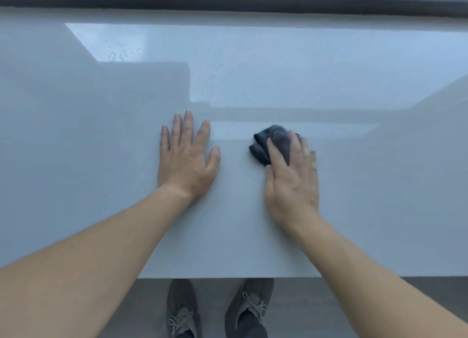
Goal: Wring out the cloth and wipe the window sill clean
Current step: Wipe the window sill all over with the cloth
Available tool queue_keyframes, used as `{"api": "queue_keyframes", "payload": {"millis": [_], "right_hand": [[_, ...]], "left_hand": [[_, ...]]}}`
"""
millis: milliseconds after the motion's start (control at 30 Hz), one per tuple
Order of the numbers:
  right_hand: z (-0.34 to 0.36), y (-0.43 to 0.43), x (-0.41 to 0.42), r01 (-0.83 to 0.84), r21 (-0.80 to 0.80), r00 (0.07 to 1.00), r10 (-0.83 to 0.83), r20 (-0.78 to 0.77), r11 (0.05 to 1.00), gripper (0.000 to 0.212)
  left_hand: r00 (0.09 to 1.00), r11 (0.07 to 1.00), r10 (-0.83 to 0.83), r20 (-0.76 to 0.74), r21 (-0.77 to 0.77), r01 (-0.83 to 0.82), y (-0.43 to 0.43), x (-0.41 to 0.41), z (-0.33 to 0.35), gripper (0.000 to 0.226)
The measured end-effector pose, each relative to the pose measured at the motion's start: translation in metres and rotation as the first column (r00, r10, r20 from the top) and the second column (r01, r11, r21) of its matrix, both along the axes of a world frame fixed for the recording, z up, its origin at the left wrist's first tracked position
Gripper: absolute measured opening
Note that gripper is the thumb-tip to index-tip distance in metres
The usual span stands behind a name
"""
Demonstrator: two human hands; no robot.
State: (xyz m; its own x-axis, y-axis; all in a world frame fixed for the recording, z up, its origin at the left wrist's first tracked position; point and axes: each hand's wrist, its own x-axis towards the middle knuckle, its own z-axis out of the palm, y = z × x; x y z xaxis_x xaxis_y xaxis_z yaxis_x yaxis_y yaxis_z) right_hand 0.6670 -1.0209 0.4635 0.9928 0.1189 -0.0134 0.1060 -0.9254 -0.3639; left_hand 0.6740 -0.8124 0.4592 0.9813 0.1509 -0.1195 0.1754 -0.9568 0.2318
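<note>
Cloth (277,141) pressed on sill (101,140) under right hand (291,183).

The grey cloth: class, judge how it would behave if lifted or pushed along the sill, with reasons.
Probably floppy: the cloth lies bunched in soft folds under the right hand. Likely light, as the bundle looks no bigger than that hand. It should slide easily, since the window sill looks smooth and glossy.
</note>
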Motion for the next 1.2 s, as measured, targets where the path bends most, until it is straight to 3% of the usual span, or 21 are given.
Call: {"api": "queue_keyframes", "payload": {"millis": [67,133,200,300,367,433,500,600,667,733,800,867,933,1000,1067,1133,1200], "right_hand": [[-0.005,0.006,-0.014,-0.266,-0.015,0.964,0.266,0.024,0.964,0.054],[-0.007,-0.008,0.005,-0.374,-0.014,0.927,0.374,0.013,0.928,0.052],[-0.006,-0.027,0.043,-0.292,-0.038,0.956,0.292,0.006,0.956,0.051],[0.001,-0.037,0.095,0.082,0.004,0.995,-0.082,-0.055,0.997,0.052],[0.003,-0.019,0.096,0.115,-0.003,0.992,-0.115,-0.054,0.993,0.054],[0.001,0.001,0.075,-0.106,0.016,0.994,0.106,-0.015,0.994,0.055],[-0.005,0.005,0.056,-0.347,-0.018,0.938,0.347,0.000,0.938,0.053],[-0.005,-0.012,0.084,-0.428,-0.045,0.904,0.428,-0.016,0.903,0.051],[-0.004,-0.025,0.121,-0.312,-0.076,0.950,0.312,-0.023,0.947,0.052],[0.000,-0.029,0.153,-0.071,-0.034,0.996,0.070,-0.054,0.997,0.053],[0.002,-0.014,0.158,0.084,-0.032,0.995,-0.086,-0.060,0.996,0.053],[0.000,0.009,0.141,-0.076,-0.020,0.997,0.076,-0.022,0.997,0.054],[-0.004,0.021,0.120,-0.400,-0.034,0.916,0.400,-0.008,0.916,0.053],[-0.005,0.016,0.128,-0.520,-0.062,0.854,0.519,-0.033,0.852,0.053],[-0.006,0.005,0.163,-0.391,-0.106,0.920,0.391,-0.020,0.914,0.053],[-0.007,-0.002,0.202,-0.121,-0.094,0.993,0.120,-0.015,0.988,0.053],[-0.004,0.005,0.224,0.102,-0.053,0.994,-0.103,-0.021,0.993,0.052]], "left_hand": [[1.000,1.000,0.004,0.005,-0.006,-0.004,0.000,0.000,0.002,0.068],[1.000,1.000,0.002,0.004,-0.013,-0.002,0.000,-0.001,0.002,0.068],[1.000,1.000,0.006,0.010,-0.023,-0.006,0.000,-0.001,0.002,0.067],[1.000,1.000,0.012,0.009,-0.020,-0.012,-0.001,0.000,0.001,0.068],[1.000,1.000,0.012,0.007,-0.022,-0.011,-0.002,0.001,0.002,0.068],[1.000,1.000,0.011,0.011,-0.015,-0.011,-0.002,0.001,0.003,0.069],[1.000,1.000,0.011,0.019,-0.010,-0.011,-0.002,0.001,0.003,0.068],[1.000,1.000,0.003,0.007,0.007,-0.004,-0.002,0.000,0.002,0.067],[1.000,1.000,0.000,-0.007,0.018,0.000,-0.002,0.001,0.002,0.068],[1.000,1.000,-0.010,-0.020,0.023,0.011,-0.001,0.002,0.001,0.069],[1.000,0.999,-0.020,-0.023,0.037,0.021,-0.001,0.003,0.001,0.068],[1.000,0.999,-0.022,-0.015,0.041,0.023,-0.003,0.004,0.002,0.067],[0.999,0.999,-0.030,0.011,0.039,0.029,-0.001,0.010,0.004,0.066],[0.999,0.999,-0.045,0.027,0.020,0.044,0.007,0.026,0.007,0.068],[0.998,0.999,-0.046,0.037,-0.008,0.046,0.017,0.053,0.010,0.071],[0.998,0.998,-0.046,0.037,-0.041,0.048,0.024,0.088,0.012,0.074],[0.999,0.996,-0.049,0.021,-0.073,0.051,0.026,0.124,0.011,0.073]]}}
